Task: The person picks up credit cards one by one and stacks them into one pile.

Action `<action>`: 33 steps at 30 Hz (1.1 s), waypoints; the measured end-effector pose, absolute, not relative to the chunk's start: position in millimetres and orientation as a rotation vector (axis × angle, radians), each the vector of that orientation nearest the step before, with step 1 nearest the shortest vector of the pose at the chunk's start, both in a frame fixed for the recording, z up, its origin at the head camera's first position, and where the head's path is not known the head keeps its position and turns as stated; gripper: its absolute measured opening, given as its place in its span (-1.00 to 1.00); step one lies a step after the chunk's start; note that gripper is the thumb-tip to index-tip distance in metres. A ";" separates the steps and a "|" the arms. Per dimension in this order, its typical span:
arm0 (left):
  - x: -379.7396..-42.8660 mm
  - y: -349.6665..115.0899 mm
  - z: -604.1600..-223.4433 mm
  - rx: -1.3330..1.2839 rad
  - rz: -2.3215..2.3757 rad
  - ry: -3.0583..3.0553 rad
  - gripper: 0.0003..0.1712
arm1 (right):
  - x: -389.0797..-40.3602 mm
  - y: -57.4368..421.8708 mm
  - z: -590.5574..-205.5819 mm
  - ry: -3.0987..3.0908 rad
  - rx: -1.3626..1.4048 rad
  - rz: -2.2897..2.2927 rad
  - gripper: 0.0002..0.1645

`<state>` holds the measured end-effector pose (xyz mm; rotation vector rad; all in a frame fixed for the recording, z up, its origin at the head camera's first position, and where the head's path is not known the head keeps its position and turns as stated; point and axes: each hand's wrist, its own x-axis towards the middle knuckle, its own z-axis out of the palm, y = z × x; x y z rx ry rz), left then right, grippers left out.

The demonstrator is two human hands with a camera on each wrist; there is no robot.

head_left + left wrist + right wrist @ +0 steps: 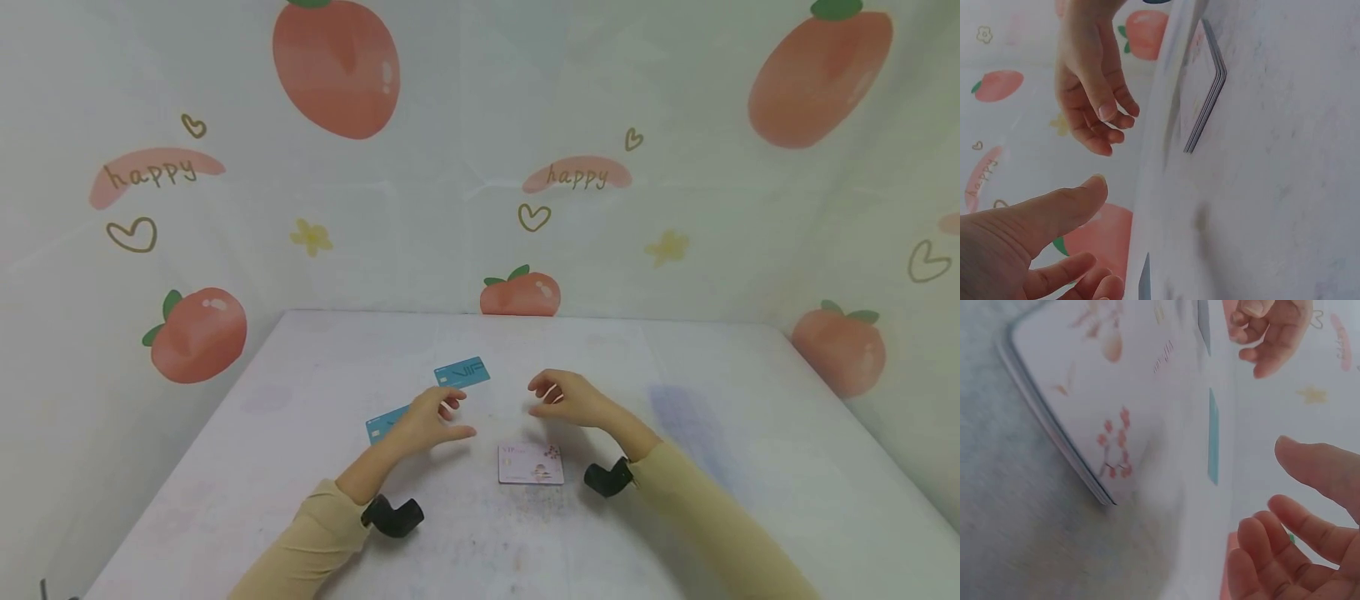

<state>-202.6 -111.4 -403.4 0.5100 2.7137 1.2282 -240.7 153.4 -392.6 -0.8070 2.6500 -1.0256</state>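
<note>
A neat stack of pinkish-white VIP cards point(529, 464) lies flat near the middle of the table; several layers show along its edge in the left wrist view. Two blue VIP cards lie farther back: one blue card point(462, 372) is beyond the hands, while the other blue card point(381, 424) is partly hidden behind my left hand point(429, 423). That hand is held over the table with thumb and fingers apart, holding nothing. Beyond the stack and to its right, my right hand point(572, 400) hovers with loosely bent fingers and nothing between them.
The white table point(750, 400) has faint smudges and a bluish patch on the right. A cloth backdrop point(450, 208) with printed fruit and "happy" lettering stands behind and at the sides. Black angled pieces point(395, 517) sit at both wrists.
</note>
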 end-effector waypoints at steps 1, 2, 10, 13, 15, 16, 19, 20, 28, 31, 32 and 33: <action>-203.5 -112.6 -403.2 0.499 1.230 2.719 -0.37 | -242.8 152.7 -392.5 2.651 -0.793 -1.026 -0.58; -204.2 -113.7 -402.8 0.484 1.232 2.722 -0.37 | -245.0 151.7 -392.4 2.651 -0.782 -1.026 -0.58; -213.4 -124.6 -404.1 0.390 1.228 2.772 -0.38 | -261.9 142.4 -392.9 2.650 -0.691 -1.031 -0.57; -217.2 -129.3 -406.1 0.364 1.238 2.776 -0.39 | -267.0 138.6 -393.5 2.647 -0.667 -1.033 -0.57; -219.4 -132.4 -406.8 0.344 1.243 2.777 -0.39 | -270.0 135.8 -394.4 2.639 -0.655 -1.039 -0.57; -220.6 -133.7 -407.0 0.329 1.247 2.775 -0.39 | -271.4 134.4 -394.8 2.634 -0.651 -1.043 -0.57; -224.4 -137.3 -407.2 0.305 1.245 2.786 -0.39 | -276.0 129.7 -396.7 2.625 -0.633 -1.054 -0.57; -225.7 -138.2 -407.0 0.296 1.244 2.790 -0.39 | -277.6 127.9 -397.5 2.624 -0.624 -1.060 -0.57; -238.2 -144.5 -410.8 0.246 1.246 2.801 -0.38 | -290.7 113.6 -401.8 2.614 -0.605 -1.070 -0.59; -243.2 -146.2 -412.6 0.223 1.241 2.809 -0.38 | -294.3 107.4 -402.3 2.615 -0.579 -1.059 -0.59; -244.6 -146.8 -412.6 0.222 1.238 2.812 -0.38 | -295.4 105.1 -402.3 2.617 -0.568 -1.057 -0.59; -246.1 -147.2 -412.8 0.218 1.239 2.813 -0.38 | -296.4 102.9 -402.1 2.616 -0.562 -1.060 -0.58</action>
